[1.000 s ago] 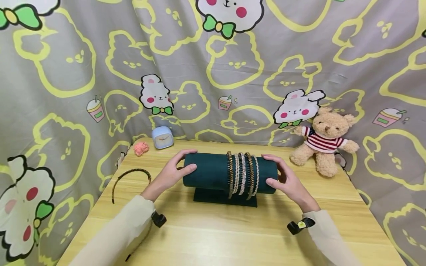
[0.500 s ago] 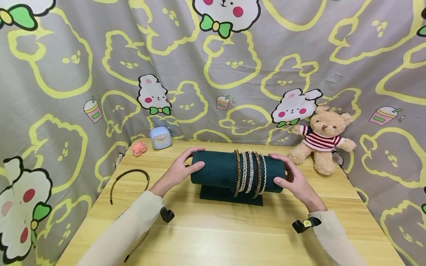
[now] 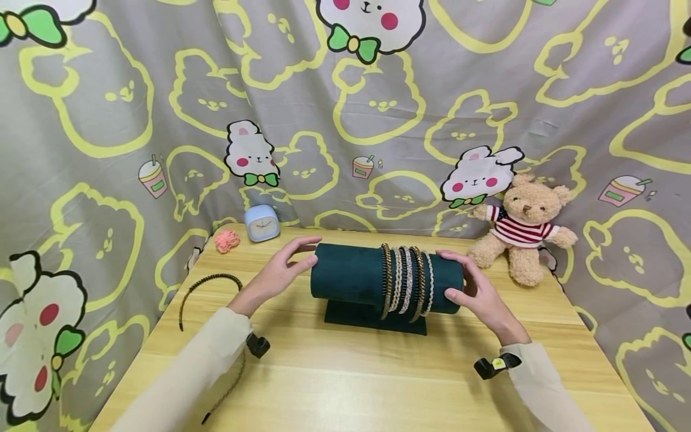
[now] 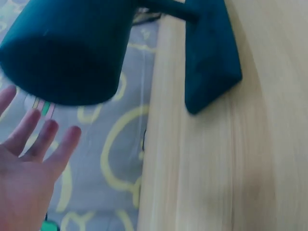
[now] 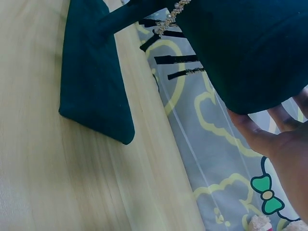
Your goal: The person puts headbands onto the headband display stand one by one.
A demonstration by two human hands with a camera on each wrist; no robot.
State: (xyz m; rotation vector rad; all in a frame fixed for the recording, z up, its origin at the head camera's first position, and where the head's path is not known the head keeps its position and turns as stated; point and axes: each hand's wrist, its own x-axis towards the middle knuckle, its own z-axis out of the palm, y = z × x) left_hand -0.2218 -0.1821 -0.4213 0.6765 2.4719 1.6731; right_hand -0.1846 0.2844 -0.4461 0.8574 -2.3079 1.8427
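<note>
A dark teal velvet headband display stand, a padded roll on a flat base, stands mid-table. Several beaded headbands circle the right half of its roll, some gold-brown, others pale or sparkling. My left hand is just off the left end, fingers spread; in the left wrist view a gap shows between the fingers and the roll. At the right end my right hand grips the roll, thumb in front and fingers over the far side. The right wrist view shows fingers touching that end.
A dark gold headband lies on the table at the left. Another headband is partly hidden by my left sleeve. Behind are a pink scrunchie, a blue clock and a teddy bear against the patterned curtain.
The stand with its headbands shifted slightly right, held at both ends, then stayed there. My left hand has since let go and moved left; my right hand still holds its end.
</note>
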